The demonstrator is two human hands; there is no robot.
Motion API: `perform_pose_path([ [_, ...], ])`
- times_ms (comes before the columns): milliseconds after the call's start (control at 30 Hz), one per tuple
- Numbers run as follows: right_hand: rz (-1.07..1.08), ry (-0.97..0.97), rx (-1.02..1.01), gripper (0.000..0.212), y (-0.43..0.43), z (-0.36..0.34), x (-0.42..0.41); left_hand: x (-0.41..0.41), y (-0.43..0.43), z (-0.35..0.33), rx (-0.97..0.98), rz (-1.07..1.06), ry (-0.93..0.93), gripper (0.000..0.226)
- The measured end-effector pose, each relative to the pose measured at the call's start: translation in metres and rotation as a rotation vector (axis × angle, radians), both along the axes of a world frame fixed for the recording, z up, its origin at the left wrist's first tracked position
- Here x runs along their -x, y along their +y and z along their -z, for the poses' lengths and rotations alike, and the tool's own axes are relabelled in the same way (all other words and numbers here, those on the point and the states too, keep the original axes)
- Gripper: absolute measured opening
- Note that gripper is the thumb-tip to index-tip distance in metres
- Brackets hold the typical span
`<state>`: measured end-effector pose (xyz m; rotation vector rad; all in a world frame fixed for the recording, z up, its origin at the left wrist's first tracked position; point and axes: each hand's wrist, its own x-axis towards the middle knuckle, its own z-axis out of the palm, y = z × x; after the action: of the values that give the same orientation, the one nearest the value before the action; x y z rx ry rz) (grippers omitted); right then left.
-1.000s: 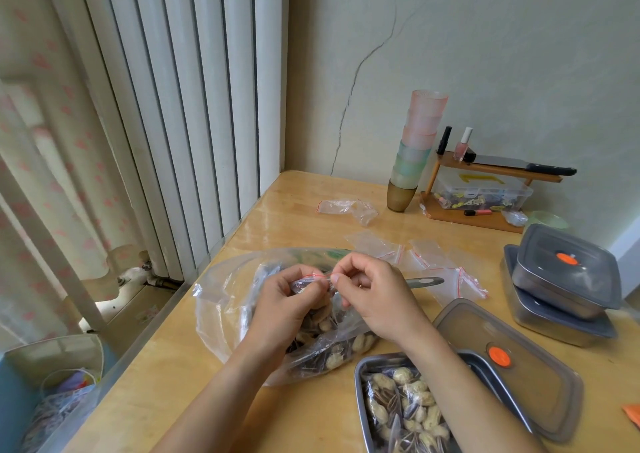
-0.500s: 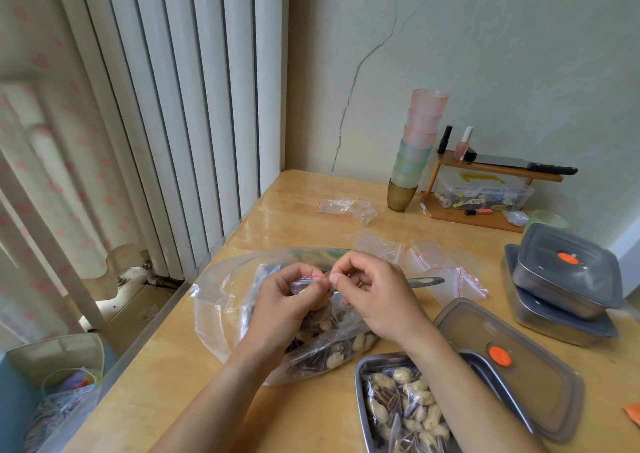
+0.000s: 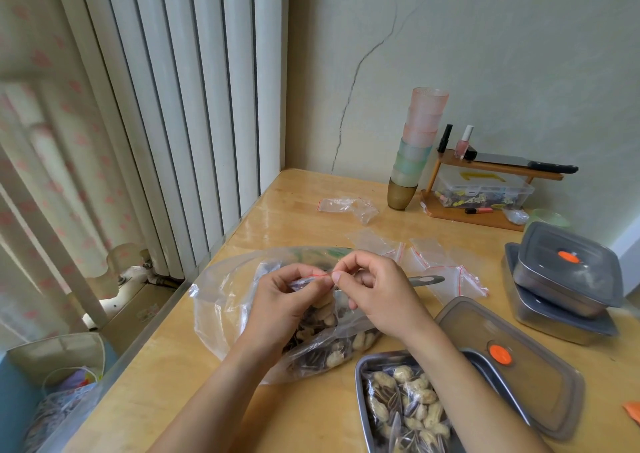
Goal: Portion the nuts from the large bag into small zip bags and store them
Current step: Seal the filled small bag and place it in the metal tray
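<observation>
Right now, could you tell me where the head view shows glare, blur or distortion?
Head view: light glares off the glossy yellow wooden tabletop beside the white vertical slats; the pink-patterned curtain is blurred; the wide lens splays the slats; left hand and right hand, pinching the small clear red-zip bag, look sharp.

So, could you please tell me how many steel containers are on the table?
3. The open container nearest the camera holds filled bags. Two lidded ones are stacked at the right: upper container on lower container. More could lie outside the frame.
</observation>
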<state>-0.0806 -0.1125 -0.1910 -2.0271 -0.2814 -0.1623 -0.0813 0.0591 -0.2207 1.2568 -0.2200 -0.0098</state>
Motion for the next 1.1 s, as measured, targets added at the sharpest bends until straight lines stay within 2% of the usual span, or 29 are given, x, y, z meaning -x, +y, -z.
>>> perform_pose_path([
  [200,0.08,-0.021,0.044,0.014,0.0037,0.0012,0.0014,-0.004,0.0013,0.0039,-0.087,0.005,0.02,0.013],
  [300,0.105,0.022,0.003,0.013,0.002,0.0011,0.0013,-0.0047,0.0022,0.0028,-0.066,-0.015,0.038,0.023],
  [467,0.063,0.034,-0.01,0.009,0.0015,-0.0004,0.0026,-0.0049,0.0018,0.0051,-0.046,-0.035,0.043,0.019],
  [700,0.025,-0.026,0.09,0.009,0.0017,0.0041,0.0019,0.0012,-0.0001,0.0048,-0.171,-0.032,-0.067,0.011],
  [800,0.042,-0.008,0.059,0.01,0.0012,0.0028,0.0013,0.0013,-0.0008,0.0041,-0.201,-0.019,-0.069,0.008],
  [867,0.046,0.02,0.001,0.008,0.0012,0.0001,0.0018,0.0018,-0.0015,0.003,-0.235,-0.012,-0.098,0.013],
  [967,0.064,0.069,-0.059,0.007,0.0006,-0.0005,0.0017,0.0019,-0.0017,0.0018,-0.177,0.029,-0.091,0.017],
  [1100,0.07,0.026,-0.023,0.01,0.0007,0.001,0.0008,-0.0009,-0.0004,0.0015,-0.106,0.075,-0.063,0.017],
])
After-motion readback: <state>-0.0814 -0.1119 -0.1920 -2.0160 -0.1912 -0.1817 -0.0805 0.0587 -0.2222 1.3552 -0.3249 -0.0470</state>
